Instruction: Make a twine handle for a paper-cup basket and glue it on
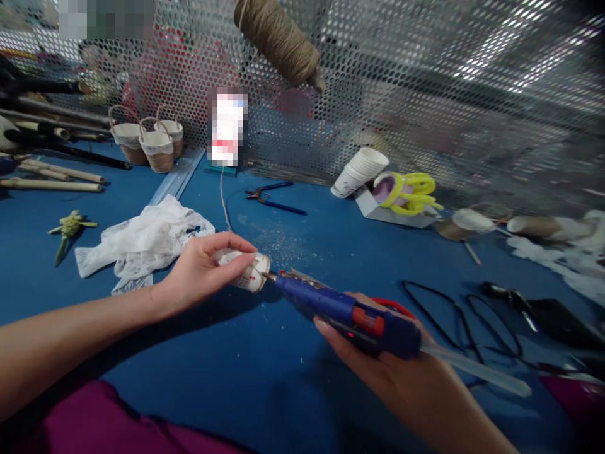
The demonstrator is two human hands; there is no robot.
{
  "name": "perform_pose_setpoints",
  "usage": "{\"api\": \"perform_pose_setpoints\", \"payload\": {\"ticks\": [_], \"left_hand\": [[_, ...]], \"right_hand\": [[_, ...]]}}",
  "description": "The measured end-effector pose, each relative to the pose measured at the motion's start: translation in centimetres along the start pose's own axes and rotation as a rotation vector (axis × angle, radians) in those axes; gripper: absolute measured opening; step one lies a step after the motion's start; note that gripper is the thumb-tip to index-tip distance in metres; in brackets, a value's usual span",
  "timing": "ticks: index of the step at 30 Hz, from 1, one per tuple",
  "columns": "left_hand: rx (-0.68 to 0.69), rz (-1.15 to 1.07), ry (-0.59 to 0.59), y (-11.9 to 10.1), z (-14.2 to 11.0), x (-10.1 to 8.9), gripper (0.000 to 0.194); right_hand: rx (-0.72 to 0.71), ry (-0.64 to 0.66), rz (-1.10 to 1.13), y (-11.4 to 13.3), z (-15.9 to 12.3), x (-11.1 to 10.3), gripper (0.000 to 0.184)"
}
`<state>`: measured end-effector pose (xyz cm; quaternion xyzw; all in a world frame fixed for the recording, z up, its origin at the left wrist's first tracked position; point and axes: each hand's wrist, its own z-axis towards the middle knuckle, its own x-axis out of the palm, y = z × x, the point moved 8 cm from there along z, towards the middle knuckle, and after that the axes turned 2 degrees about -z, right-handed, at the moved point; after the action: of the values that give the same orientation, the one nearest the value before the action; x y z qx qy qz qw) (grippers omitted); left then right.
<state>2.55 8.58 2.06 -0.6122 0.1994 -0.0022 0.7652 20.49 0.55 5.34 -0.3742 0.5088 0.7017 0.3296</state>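
My left hand (208,265) is closed around a small white paper cup (250,276), which lies on its side above the blue table. A strand of twine (224,202) runs up from near the cup toward the back. In my right hand (373,372) is a blue hot glue gun (326,302), with a clear glue stick (477,369) jutting from its rear. The gun's metal nozzle points left and meets the cup near its rim; whether it touches is hard to tell. Left of the cup, white lace fabric (151,233) lies crumpled beside my left wrist.
Blue-handled pliers (276,197) lie behind the cup. Several stacked paper cups (362,170) lean beside a white box with yellow-handled scissors (411,192). Twine-wrapped baskets (158,151) stand back left near sticks (57,183). A black cable (454,309) loops at right. A twine spool (278,41) hangs on the mesh.
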Motion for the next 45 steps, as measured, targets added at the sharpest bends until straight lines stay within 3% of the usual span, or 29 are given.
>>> {"api": "perform_pose_setpoints", "payload": {"ticks": [14,19,23,29,36,40,45], "left_hand": [[0.036,0.031,0.005,-0.3,-0.2,0.0,0.016],[0.032,0.026,0.009,-0.3,-0.3,0.0,0.016],[0.044,0.018,0.016,-0.4,-0.3,0.1,0.017],[0.07,0.044,0.015,-0.6,-0.4,0.0,0.014],[0.065,0.041,0.011,-0.8,-0.4,0.0,0.015],[0.071,0.048,0.016,-0.7,-0.4,0.0,0.014],[0.08,0.026,0.019,-0.8,-0.5,0.0,0.013]], "right_hand": [[0.026,0.015,-0.003,-0.7,-0.7,0.0,0.022],[0.058,-0.081,-0.087,-0.9,-0.8,-0.6,0.024],[0.101,0.003,-0.037,-0.6,-0.4,-0.4,0.02],[0.073,-0.126,-0.062,-1.5,-1.3,-0.6,0.028],[0.038,-0.07,-0.043,-1.3,-1.1,-0.5,0.023],[0.028,-0.137,-0.089,-1.3,-1.4,-0.9,0.026],[-0.005,-0.133,-0.141,-1.0,-1.4,-1.0,0.029]]}}
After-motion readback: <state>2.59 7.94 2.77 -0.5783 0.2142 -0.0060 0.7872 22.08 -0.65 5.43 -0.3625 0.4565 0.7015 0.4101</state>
